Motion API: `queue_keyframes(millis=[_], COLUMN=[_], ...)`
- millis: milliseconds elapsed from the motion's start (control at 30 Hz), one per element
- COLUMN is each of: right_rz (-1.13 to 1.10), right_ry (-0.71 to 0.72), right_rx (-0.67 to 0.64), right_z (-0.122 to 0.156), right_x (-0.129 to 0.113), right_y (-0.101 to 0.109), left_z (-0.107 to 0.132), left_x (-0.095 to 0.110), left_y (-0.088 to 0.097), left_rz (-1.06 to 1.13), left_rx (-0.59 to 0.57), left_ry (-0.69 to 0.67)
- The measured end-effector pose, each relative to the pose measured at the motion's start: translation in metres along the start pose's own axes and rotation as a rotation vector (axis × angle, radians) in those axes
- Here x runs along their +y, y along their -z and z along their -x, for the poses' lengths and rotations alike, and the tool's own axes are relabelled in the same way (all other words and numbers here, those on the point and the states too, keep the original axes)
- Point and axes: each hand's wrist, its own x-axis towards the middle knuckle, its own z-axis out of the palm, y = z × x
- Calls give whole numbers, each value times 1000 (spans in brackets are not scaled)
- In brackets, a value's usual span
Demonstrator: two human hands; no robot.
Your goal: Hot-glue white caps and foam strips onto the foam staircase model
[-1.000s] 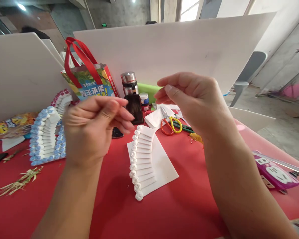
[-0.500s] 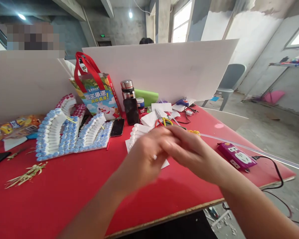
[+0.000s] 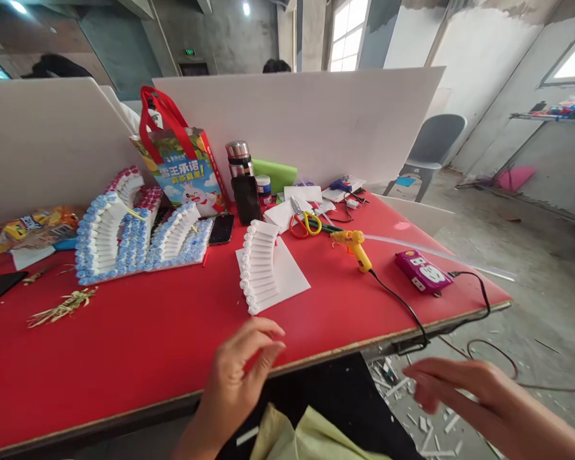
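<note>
Head view: right hand point(image 3: 469, 390) blurry, cloth point(image 3: 323, 441) part-visible

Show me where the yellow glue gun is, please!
In the head view, the yellow glue gun lies right of centre on the red table, between the scissors and the purple power strip.

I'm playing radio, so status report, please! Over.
Left hand, right hand: apart, seemingly empty. White curved piece: untouched. Yellow glue gun: to its right, probably not blocking.
</note>
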Motion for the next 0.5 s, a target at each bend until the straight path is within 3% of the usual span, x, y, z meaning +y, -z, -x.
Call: queue_keyframes(millis=[67,133,167,200,233,300,333,367,433,500], right_rz=[-84,-295,-453,-628,-792,-1016,-1013,-891,-431,-54], right_ry=[-15,34,52,23,-61,-218,-257,-262,-243,-287], right_rx=[-170,-315,-456,-547,-559,-359,-250,-131,223,451], right_z=[-10,-15,-15,-14,-10,1,8,15,31,44], right_x=[-22,-37,-40,-40,-37,-19,-5,12,49,80], right_y=[-17,-46,-63,-82,-99,-125,-132,-133,-126,-112], left_z=[12,22,26,29,31,33,34,36,42,53], left_x=[-4,-8,-8,-9,-8,-5,-5,-5,-10,-22], left_y=[2,-2,-5,-9,-12,-15,-15,-14,-13,-21], left_rz=[25,126,159,154,128,63,47,46,53,12], left_rx=[62,-55,-145,-216,-258,-269,-254,-250,-293,-431], left_ry=[77,129,123,106,69,5,-14,-17,21,99])
